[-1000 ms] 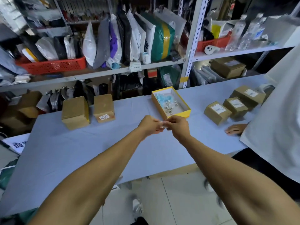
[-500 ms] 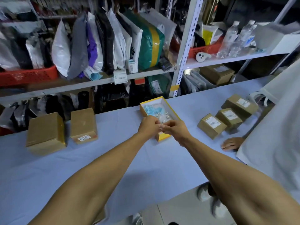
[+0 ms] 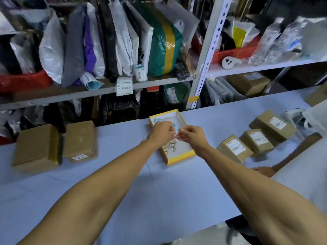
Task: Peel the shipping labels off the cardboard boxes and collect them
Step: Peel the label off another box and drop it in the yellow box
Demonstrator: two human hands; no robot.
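Shelving (image 3: 203,55) behind the work surface is packed with poly mailers, a green parcel banded in yellow tape (image 3: 163,41), red baskets and clear bottles. In front of it runs a table (image 3: 159,191) under a pale blue cloth.

Yellow-rimmed tray (image 3: 178,157), open top, white inside, sits at table centre near the far edge. It holds a small heap of crumpled pale scraps (image 3: 170,146) and some light blue pieces at its far end.

Left hand (image 3: 161,132) and right hand (image 3: 192,135) are both extended over the tray, fingertips meeting. Both are pinched narrow on one small whitish scrap of label (image 3: 177,135), held between them just above the heap. Print on the scrap is too small to read.

Two plain cardboard boxes (image 3: 38,145) stand at table left, side by side and touching; the right one of the pair carries a small white sticker (image 3: 79,157) on its near face.

Three labelled boxes (image 3: 233,149) sit at table right in a close diagonal row, each with a white shipping label on top, still attached.

A second person's hand (image 3: 263,171) rests on the cloth near the right edge, beside a white garment (image 3: 304,183).
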